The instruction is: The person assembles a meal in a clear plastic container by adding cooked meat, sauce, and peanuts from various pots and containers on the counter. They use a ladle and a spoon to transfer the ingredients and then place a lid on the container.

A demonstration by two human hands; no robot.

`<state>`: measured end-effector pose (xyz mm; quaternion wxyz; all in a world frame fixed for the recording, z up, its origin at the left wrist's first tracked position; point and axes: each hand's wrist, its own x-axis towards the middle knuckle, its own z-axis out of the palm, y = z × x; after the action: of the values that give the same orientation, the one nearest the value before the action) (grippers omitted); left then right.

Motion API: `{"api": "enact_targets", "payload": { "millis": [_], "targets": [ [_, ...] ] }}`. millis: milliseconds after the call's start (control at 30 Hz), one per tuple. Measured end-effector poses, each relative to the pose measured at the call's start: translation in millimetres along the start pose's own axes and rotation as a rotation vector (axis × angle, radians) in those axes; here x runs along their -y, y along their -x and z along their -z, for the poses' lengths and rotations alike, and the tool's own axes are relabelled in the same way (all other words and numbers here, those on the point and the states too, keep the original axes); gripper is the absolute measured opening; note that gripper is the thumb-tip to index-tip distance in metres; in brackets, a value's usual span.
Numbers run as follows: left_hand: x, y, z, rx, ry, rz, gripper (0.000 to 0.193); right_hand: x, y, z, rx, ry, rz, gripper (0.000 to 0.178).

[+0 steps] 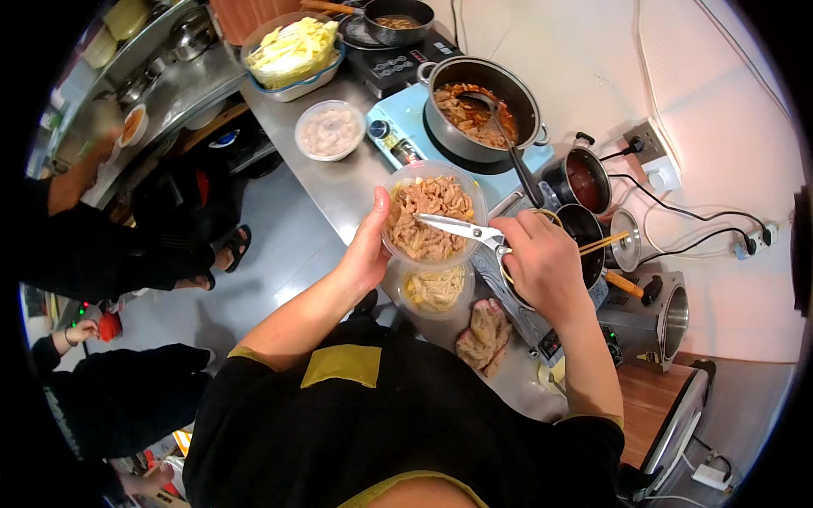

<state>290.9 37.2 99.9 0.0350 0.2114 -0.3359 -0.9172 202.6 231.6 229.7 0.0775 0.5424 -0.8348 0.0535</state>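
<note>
My left hand (pixel 369 245) is closed on the side of a round clear plastic tub (pixel 476 184) filled with browned meat slices (pixel 430 196). In my right hand (pixel 544 264) are metal scissors (pixel 464 229), their blades reaching over the meat inside the tub; the handles are partly hidden by my fingers. Just below, a second clear tub with pale, thin strands (pixel 434 288) stands on the counter. A crumpled, stained cloth (pixel 484 337) lies beside it.
A large pot (pixel 484 154) of red stew with a ladle sits on a light-blue cooker (pixel 400 112). Nearby are a tub of pale pieces (pixel 330 129), a cabbage basin (pixel 292 55), a frying pan (pixel 398 21) and small pots (pixel 584 179). People (pixel 110 229) stand at left.
</note>
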Motion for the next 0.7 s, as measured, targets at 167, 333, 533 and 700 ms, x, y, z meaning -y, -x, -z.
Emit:
{"api": "enact_targets", "payload": {
  "millis": [167, 333, 533, 700],
  "targets": [
    [3, -15, 7, 0.073, 0.053, -0.038, 0.078, -4, 9, 0, 0.005, -0.115, -0.228, 0.041],
    [4, -29, 5, 0.063, -0.011, -0.037, 0.08, -7, 4, -1, -0.022, 0.015, -0.071, 0.04],
    [1, -31, -7, 0.064, -0.047, -0.079, 0.085, -28, -1, -16, -0.099, -0.062, -0.057, 0.038],
    [11, -56, 4, 0.066, -0.024, -0.099, 0.085, -36, -8, -3, -0.026, 0.064, 0.065, 0.038]
  ]
}}
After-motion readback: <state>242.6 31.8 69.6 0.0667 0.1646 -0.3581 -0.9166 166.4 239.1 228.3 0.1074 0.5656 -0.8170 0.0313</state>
